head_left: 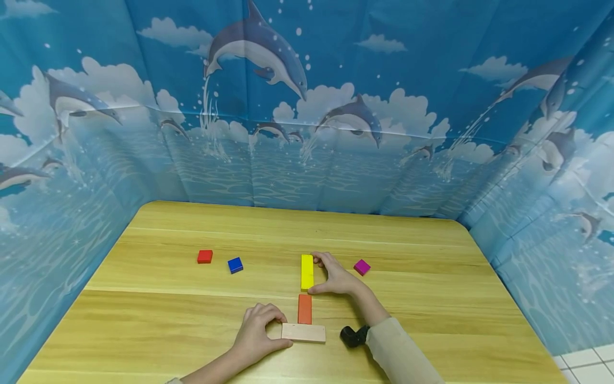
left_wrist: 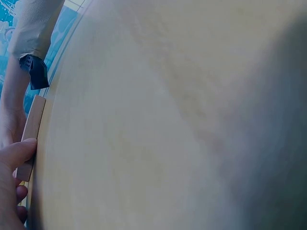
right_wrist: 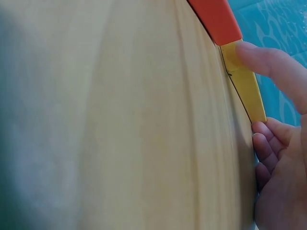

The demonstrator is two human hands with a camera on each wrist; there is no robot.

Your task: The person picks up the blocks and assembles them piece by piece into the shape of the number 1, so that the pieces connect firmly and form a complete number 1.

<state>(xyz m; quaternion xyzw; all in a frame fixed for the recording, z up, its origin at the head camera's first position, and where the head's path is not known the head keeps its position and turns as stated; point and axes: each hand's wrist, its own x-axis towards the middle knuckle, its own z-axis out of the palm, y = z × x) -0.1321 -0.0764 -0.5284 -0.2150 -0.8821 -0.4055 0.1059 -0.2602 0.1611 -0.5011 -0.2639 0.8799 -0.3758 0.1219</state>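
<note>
My left hand (head_left: pixel 256 332) pinches the left end of a plain wooden block (head_left: pixel 307 333), thumb on its near side and fingers on its far side. In the left wrist view the thumb (left_wrist: pixel 21 152) lies against this block (left_wrist: pixel 32 122). An orange block (head_left: pixel 304 309) stretches away from the wooden block's far side. Beyond it, in line, lies a yellow block (head_left: pixel 307 272). My right hand (head_left: pixel 336 274) holds the yellow block lengthwise, the thumb at its near end and the fingertips at its far end. The right wrist view has the yellow block (right_wrist: pixel 247 88) close against the orange one (right_wrist: pixel 218 21).
Small square blocks lie farther out on the wooden table (head_left: pixel 144 320): red (head_left: pixel 204 256) and blue (head_left: pixel 235 265) to the left, magenta (head_left: pixel 362 267) to the right. A black wrist device (head_left: pixel 354 336) hangs under the right sleeve (head_left: pixel 400 349). A dolphin-print curtain (head_left: pixel 307 160) encloses the table.
</note>
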